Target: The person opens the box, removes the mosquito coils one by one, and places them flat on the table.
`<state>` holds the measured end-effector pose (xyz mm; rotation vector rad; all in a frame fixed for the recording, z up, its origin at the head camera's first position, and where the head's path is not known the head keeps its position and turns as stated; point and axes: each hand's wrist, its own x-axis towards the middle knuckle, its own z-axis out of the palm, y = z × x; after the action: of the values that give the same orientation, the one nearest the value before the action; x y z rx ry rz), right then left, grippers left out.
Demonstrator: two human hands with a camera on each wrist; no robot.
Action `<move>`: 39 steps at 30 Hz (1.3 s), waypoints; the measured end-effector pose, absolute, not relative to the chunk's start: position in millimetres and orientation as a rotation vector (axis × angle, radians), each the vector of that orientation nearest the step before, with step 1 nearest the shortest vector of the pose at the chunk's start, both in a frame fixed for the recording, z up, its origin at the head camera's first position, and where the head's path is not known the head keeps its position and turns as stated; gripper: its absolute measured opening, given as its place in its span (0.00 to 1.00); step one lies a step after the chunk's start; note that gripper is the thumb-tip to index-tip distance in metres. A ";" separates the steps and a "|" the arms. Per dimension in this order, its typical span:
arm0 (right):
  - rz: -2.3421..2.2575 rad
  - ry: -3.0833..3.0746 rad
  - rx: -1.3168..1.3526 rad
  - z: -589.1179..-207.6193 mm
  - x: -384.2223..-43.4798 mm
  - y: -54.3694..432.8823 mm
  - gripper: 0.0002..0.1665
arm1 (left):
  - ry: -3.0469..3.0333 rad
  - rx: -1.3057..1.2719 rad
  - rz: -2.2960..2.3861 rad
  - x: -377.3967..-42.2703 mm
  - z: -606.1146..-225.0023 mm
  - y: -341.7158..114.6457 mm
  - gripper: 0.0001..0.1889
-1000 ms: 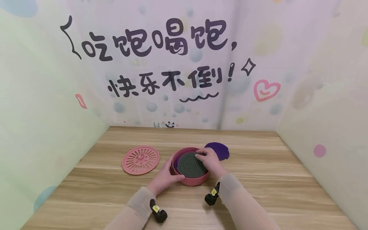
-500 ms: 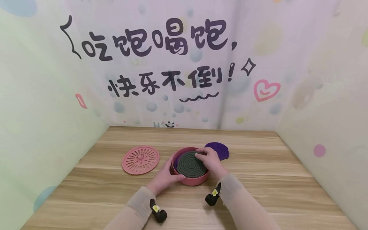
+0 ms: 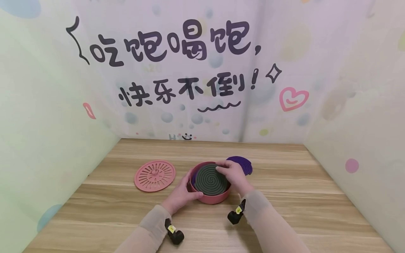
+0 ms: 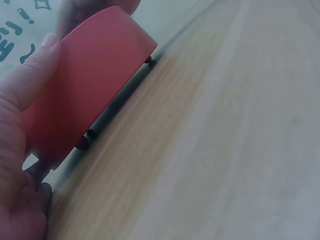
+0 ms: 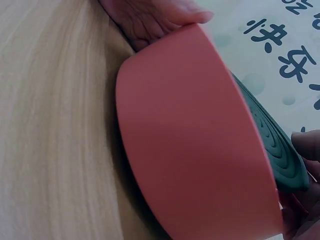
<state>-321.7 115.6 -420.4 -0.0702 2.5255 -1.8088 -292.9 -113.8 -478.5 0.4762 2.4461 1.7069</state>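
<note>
A round pink mosquito coil box [image 3: 212,200] stands on the table. My left hand [image 3: 181,196] grips its left side, thumb on the near rim. A dark green mosquito coil [image 3: 210,180] lies tilted in the box opening. In the right wrist view, this green coil [image 5: 275,145] sticks up past the rim at one side. My right hand [image 3: 232,175] pinches its far right edge between thumb and fingers. Beneath the green coil, a strip of purple [image 3: 193,180] shows inside the box; most of it is hidden.
Left of the box lies a pink slotted lid [image 3: 155,176] with a small knob. A purple mosquito coil [image 3: 243,165] lies behind my right hand, partly covered by it. Printed cloth walls [image 3: 348,116] enclose the wooden table [image 3: 284,196] at the back and sides.
My right hand has shifted slightly right and up, and the green coil's far edge has risen a little with it. The left hand and box have stayed in place.
</note>
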 end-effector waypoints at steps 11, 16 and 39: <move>-1.823 2.495 -0.122 -413.1 -324.1 117.9 0.19 | 2.464 0.485 1.695 -293.6 -477.9 -113.2 0.57; -1.790 2.485 -0.109 -409.3 -323.3 118.0 0.15 | 2.453 0.459 1.704 -293.1 -477.5 -113.3 0.57; -1.922 2.300 -0.153 -411.6 -321.9 124.1 0.20 | 2.453 0.451 1.696 -270.0 -444.2 -108.9 0.54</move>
<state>-321.9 124.1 -411.6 -0.1528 2.2998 -1.9216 -270.0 -108.9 -444.2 0.4514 2.4526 1.6958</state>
